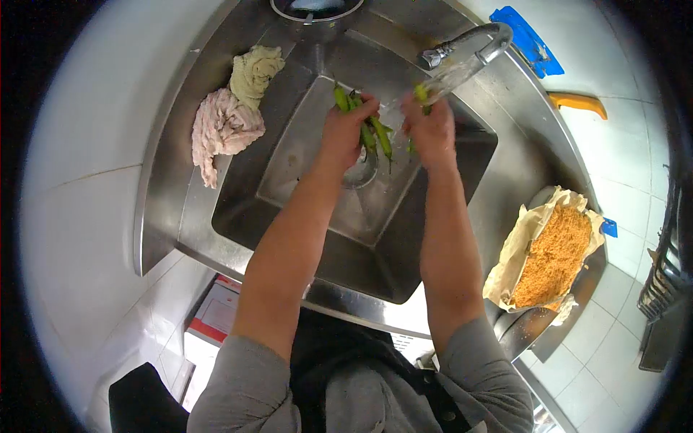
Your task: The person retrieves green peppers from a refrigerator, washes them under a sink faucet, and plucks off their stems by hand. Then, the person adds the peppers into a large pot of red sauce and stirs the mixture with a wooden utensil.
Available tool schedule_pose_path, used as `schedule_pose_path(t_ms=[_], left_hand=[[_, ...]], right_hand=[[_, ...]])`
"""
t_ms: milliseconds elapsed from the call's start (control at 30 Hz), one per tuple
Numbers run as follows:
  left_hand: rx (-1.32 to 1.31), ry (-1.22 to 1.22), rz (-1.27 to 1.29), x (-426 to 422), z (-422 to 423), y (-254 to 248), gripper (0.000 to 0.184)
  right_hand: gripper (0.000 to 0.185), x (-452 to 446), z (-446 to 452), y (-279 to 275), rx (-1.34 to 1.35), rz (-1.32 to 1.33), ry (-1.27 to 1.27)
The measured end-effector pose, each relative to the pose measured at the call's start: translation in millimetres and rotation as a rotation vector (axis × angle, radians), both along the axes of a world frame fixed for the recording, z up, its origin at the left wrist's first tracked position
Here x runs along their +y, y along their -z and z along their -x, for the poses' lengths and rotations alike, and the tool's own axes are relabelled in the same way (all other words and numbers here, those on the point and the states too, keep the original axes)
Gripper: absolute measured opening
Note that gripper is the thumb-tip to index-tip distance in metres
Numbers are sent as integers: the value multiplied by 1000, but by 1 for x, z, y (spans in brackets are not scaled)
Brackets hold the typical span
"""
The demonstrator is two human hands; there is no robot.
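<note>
Over the middle of the sink (242, 206), coming from the left, you've got the left hand (348, 130) wrapped around a bunch of long green peppers (381, 136), thumb and fingers closed on the middle, though some fingertips are hidden. I'd keep that grip firm but not crushing, and fan the bunch a bit so water can get between them. Lengthwise they slant from far left to near right, not all quite parallel, ends poking out both sides. Can't swear which end is stem and which is tip.

Next along, the right hand (431, 133) has its fingers curled around another pepper (421, 92), nearly covered up. Its yellowish-green end points to the far side, so its long axis seems to run roughly far to near. Rolling it under the water (452, 76) would get every side, imo.

Further right, the tap (499, 40) is sending its stream onto that hand with some spray. Probably worth easing the flow, since a paper-lined pan (514, 260) of orange crumbs (554, 256) sits on the right.
</note>
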State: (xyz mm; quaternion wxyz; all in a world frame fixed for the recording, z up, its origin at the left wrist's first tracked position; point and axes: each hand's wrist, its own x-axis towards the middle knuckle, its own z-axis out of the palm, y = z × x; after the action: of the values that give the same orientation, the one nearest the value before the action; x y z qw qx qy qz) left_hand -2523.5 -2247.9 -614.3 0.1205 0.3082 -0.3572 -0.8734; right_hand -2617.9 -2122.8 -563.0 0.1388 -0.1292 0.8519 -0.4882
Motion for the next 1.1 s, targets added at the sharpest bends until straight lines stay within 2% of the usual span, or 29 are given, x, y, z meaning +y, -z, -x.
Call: schedule_pose_path(t_ms=[33,67,167,200,233,333,433,500,567,633,733,833,933,1033,1100], left_hand=[[30,-17,-14,0,4,-5,24],[27,-12,-10,4,10,-10,24],[-4,-6,3,12,30,-29,22],[-35,-4,-7,14,33,-37,22],[-60,3,-15,15,36,-41,22],[188,-59,-252,22,44,-16,20],[125,-109,-364,22,40,-18,18],[44,-99,-268,16,40,-9,18],[-27,-28,-164,13,40,-9,17],[-96,93,-51,10,39,-11,18],[-42,271,165,10,51,19,28],[-109,113,-56,18,43,-28,28],[132,8,-293,22,43,-5,30],[85,97,-233,22,60,10,30],[106,74,-196,35,65,-11,30]], right_hand=[[37,6,-7,0,-24,-120,-84],[40,9,-22,6,-73,-5,-120],[44,5,-42,3,-155,218,-16],[41,4,-41,-10,-239,103,69],[38,3,-36,-13,-146,49,38],[31,-1,-12,-12,110,-76,5],[31,-17,-1,-3,85,291,119],[29,-18,15,22,368,221,-41],[27,-23,10,6,406,168,-100],[24,-28,-4,-20,195,138,-63],[26,-20,6,-11,-52,87,-1],[29,-15,3,-15,8,405,4],[30,-22,-4,-20,695,53,-283],[33,-15,23,0,169,-222,-79],[38,-12,10,-19,192,-76,104]])
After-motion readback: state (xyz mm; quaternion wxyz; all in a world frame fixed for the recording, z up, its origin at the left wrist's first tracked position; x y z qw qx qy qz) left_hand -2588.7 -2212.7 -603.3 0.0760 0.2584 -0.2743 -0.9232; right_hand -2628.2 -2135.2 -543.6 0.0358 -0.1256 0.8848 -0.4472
